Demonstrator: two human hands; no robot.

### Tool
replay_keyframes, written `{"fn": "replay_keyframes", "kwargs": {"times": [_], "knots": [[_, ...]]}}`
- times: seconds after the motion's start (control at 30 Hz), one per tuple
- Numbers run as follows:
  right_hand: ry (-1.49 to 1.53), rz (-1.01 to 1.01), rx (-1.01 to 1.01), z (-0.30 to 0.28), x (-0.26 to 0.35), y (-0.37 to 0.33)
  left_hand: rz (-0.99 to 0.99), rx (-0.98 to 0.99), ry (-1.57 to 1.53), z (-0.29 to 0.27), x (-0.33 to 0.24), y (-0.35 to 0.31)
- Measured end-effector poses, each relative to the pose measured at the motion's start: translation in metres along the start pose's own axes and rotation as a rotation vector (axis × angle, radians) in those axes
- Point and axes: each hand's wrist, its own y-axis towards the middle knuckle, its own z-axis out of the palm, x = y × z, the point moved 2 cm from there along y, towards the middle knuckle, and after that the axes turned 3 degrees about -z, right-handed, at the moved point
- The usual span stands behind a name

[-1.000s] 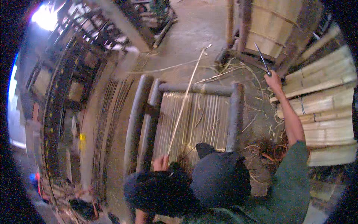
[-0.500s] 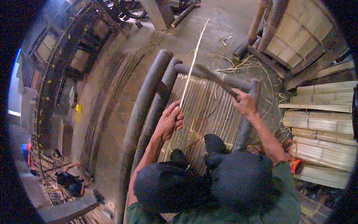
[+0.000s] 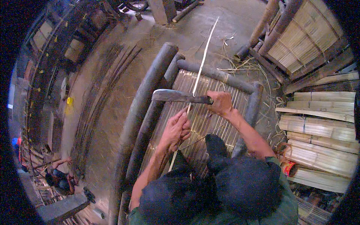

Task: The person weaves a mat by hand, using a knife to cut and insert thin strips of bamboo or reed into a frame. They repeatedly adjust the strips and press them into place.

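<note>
Between the fingers of my left hand (image 3: 176,129) a long, thin, pale bamboo strip (image 3: 203,60) is pinched. It runs up and away past the far end of the bench, and its near end shows below my hand. My right hand (image 3: 221,103) is wrapped round the handle of a large knife (image 3: 174,95) with a broad, dark blade. The blade lies crosswise over the strip, a little beyond my left fingers, its tip pointing left. Both hands are above a slatted bamboo bench (image 3: 221,77), with my legs over its near part.
Thick bamboo poles (image 3: 150,88) run along the bench's left side. Bundles of split bamboo (image 3: 318,125) are stacked at right, near a red can (image 3: 288,168). Thin dark rods (image 3: 97,97) and a yellow object (image 3: 69,101) lie on the floor at left. Another person (image 3: 62,176) is at lower left.
My right hand has come left and nearer, bringing the knife across the strip. The strip has slid back through my left hand, so its near end now shows below it.
</note>
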Motion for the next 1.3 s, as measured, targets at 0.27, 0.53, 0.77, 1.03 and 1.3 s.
{"fn": "replay_keyframes", "kwargs": {"times": [0.27, 0.53, 0.77, 1.03, 1.3], "knots": [[-0.105, 0.365, 0.024, -0.061, -0.103, 0.032, -0.127, 0.1, -0.002, 0.012, 0.008, -0.043], [-0.194, 0.041, 0.222, -0.053, -0.041, 0.001, -0.199, 0.07, -0.017, -0.001, 0.01, -0.054], [-0.485, 0.272, -0.132, -0.087, -0.161, 0.011, -0.315, 0.222, -0.045, -0.026, 0.026, -0.087], [-0.256, 0.342, 0.36, -0.048, -0.056, 0.001, 0.155, 0.039, 0.701, 0.003, 0.018, 0.007], [-0.359, 0.111, 0.632, -0.025, -0.022, -0.02, 0.254, -0.093, 0.781, -0.007, 0.04, 0.032]]}}
